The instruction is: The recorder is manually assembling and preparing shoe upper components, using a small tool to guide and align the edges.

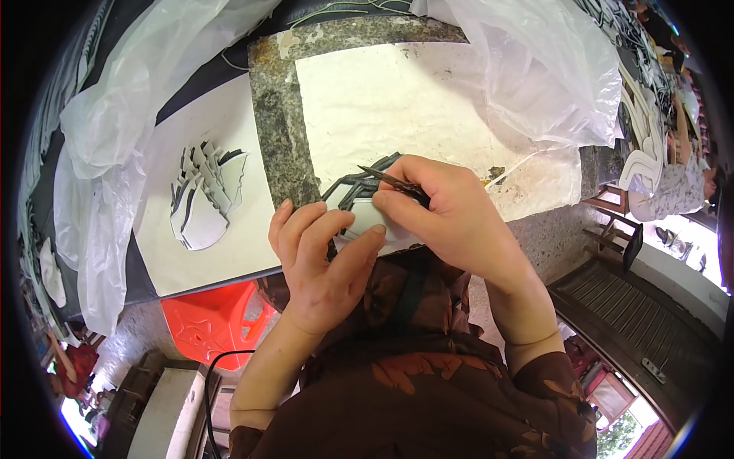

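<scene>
I see the right hand (447, 203) pinching a thin, dark tool with a sharp tip (392, 181). Under it is a small, smooth white piece (373, 212) with dark grey strips (353, 180) along its far side. The white piece is between the two hands, near the close edge of the table. The left hand (317, 268) has bent fingers, a bit apart, right by it; I cannot tell if they grip it. Left of that, curved white pieces with dark edges (200, 226) pile up on a flat cream sheet (218, 271).
</scene>
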